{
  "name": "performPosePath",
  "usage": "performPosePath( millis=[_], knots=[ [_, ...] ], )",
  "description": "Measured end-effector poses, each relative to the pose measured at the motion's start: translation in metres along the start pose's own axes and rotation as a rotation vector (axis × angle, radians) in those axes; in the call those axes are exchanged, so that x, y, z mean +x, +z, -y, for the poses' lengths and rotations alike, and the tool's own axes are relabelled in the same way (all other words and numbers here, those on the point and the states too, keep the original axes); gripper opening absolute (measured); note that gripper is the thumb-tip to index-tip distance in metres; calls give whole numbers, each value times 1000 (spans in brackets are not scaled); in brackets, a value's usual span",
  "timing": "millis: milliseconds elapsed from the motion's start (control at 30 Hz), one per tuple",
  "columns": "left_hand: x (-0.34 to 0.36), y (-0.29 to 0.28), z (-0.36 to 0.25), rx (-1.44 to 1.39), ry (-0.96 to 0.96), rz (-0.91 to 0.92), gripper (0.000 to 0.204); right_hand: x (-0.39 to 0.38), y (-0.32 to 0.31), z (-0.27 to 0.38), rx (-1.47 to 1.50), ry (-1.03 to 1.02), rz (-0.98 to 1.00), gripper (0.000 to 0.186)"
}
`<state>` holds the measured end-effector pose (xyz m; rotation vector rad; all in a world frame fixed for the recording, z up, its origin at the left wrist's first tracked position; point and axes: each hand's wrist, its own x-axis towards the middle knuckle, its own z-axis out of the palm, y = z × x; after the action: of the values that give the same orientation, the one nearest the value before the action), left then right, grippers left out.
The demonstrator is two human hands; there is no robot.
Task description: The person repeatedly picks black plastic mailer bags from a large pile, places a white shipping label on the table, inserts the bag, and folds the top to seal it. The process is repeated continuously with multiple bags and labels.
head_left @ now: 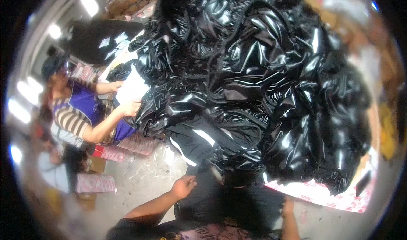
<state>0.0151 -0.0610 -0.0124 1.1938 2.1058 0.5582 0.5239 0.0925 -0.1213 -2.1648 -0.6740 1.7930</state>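
A black piece of cloth, perhaps a garment [231,202], spreads in front of my body at the bottom middle. My left hand [185,186] is closed at its upper left edge, with the fingers curled on the cloth. At the opposite edge is my right hand [288,206]; only the wrist and part of the hand show, and the fingers are hidden. Just beyond lies a big heap of shiny black garments [254,83] with gathered, elastic-looking edges. A matte black garment with white stripes [199,138] lies at its near side.
Across to the left, a person in a purple apron [82,100] holds a white sheet [132,87] at the heap's edge. Red-and-white printed sheeting [322,194] sticks out under the heap at right. Wrapped bundles [96,183] stand on the grey floor [144,172].
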Motion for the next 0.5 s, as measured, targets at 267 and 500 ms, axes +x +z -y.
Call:
performPosePath(
  millis=[267, 500],
  knots=[
    [20, -19, -28, -210, 286, -470, 63, -116, 29, 25, -659, -706, -288, 57],
    [41, -38, -61, 65, 300, -516, 99, -219, 92, 93, -791, -1664, -582, 84]
  ],
)
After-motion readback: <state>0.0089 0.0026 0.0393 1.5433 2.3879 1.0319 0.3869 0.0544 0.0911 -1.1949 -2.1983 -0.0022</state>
